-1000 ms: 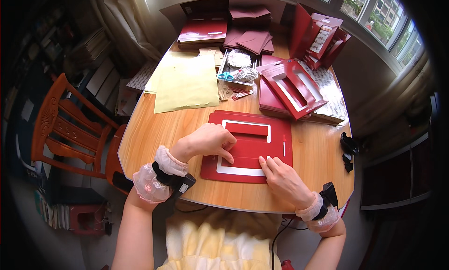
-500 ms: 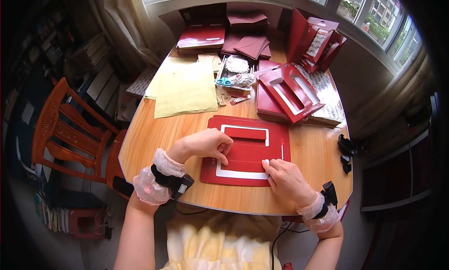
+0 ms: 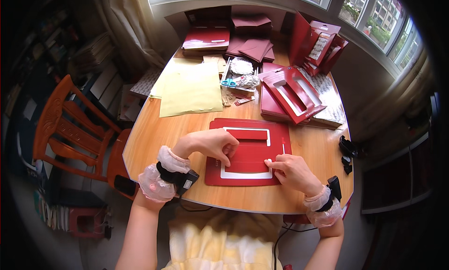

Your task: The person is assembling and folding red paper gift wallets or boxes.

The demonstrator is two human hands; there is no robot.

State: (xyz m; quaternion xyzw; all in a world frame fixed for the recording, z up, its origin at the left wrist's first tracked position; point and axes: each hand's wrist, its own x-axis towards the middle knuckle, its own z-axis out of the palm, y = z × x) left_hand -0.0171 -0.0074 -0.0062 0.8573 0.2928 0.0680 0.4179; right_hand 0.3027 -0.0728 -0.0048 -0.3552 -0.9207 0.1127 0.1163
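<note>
A flat red cardboard packaging sheet [image 3: 248, 151] lies in front of me, with a white-edged cut-out and red flaps inside it. My left hand [image 3: 213, 146] is bent over its left side, fingers curled and thumb pointing down at the left end of the lower flap [image 3: 250, 166]. The fingertips are partly hidden, but they appear closed on that flap's edge. My right hand [image 3: 294, 171] rests at the other end of the flap. Its index finger is stretched out onto the corner, while the other fingers bend beneath. The flap's lower edge bows slightly.
Yellow paper sheets [image 3: 191, 90] lie far left. A tray [image 3: 240, 86] holds blue-handled scissors [image 3: 228, 83] and white crumpled material. Folded red boxes [image 3: 294, 94] sit at the right, red card stacks [image 3: 206, 38] at the back. A wooden chair [image 3: 70, 134] stands left of the table.
My right index finger has stretched out from a more bent pose onto the flap's corner. The left hand keeps its place on the sheet. The whole view has shifted slightly.
</note>
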